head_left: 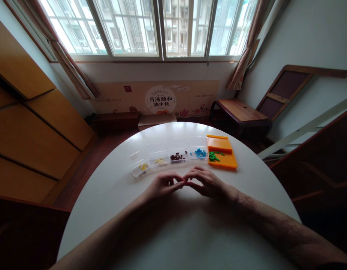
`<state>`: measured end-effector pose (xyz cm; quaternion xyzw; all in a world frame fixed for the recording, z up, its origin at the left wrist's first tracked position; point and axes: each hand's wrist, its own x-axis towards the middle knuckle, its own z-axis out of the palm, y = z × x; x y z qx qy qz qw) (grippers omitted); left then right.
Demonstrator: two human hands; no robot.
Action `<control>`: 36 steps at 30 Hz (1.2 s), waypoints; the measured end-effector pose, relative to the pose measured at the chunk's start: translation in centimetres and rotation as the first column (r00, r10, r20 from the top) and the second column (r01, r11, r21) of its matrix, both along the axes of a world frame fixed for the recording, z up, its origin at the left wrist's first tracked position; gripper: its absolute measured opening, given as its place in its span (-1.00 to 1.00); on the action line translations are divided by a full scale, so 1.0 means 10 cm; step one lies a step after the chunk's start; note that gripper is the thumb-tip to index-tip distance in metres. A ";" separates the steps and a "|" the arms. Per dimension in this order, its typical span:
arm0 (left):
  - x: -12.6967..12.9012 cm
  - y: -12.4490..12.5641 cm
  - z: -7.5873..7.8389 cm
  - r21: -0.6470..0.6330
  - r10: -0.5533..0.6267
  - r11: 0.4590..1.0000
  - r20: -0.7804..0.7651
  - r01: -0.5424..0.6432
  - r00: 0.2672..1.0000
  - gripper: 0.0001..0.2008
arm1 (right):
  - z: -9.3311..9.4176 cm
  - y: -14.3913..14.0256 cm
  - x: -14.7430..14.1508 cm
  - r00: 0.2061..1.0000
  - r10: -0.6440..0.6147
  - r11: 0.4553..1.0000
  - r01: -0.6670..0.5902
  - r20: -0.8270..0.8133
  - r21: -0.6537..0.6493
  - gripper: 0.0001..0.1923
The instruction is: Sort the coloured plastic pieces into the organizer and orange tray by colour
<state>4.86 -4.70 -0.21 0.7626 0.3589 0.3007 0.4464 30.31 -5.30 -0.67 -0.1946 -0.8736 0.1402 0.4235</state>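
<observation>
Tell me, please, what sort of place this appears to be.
Most likely a room in a home: curtains flank a wide barred window, and a wooden cabinet stands near a rounded white table.

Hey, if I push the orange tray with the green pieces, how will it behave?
The orange tray likely slides rather than tips, sitting broad and low on the table. Its straight edges suggest stiff plastic. A jolt may shift the green pieces lying inside.
</observation>
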 end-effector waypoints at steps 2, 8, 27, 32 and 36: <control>0.00 0.01 -0.03 -0.015 0.017 1.000 0.004 -0.017 1.000 -0.67 | -0.01 0.00 0.00 1.000 0.000 1.000 0.000 -0.004 -0.006 -0.80; 0.00 0.00 -0.05 -0.048 0.059 0.997 0.005 -0.059 0.998 -0.62 | -0.08 0.01 0.01 1.000 -0.011 1.000 0.011 -0.029 -0.006 -0.64; 0.06 -0.05 0.02 -0.065 0.078 0.995 0.022 -0.076 0.997 -0.66 | -0.15 0.02 -0.03 1.000 -0.007 1.000 0.006 -0.025 -0.005 -0.56; -0.05 0.01 0.03 -0.062 0.099 0.994 0.070 -0.095 0.993 -0.68 | -0.11 0.03 -0.01 0.997 -0.081 0.996 0.081 -0.002 0.025 -0.48; -0.23 0.09 0.08 0.106 0.235 0.963 0.135 -0.250 0.963 -0.72 | -0.06 0.06 0.03 0.989 -0.137 0.991 0.136 0.053 0.016 -0.72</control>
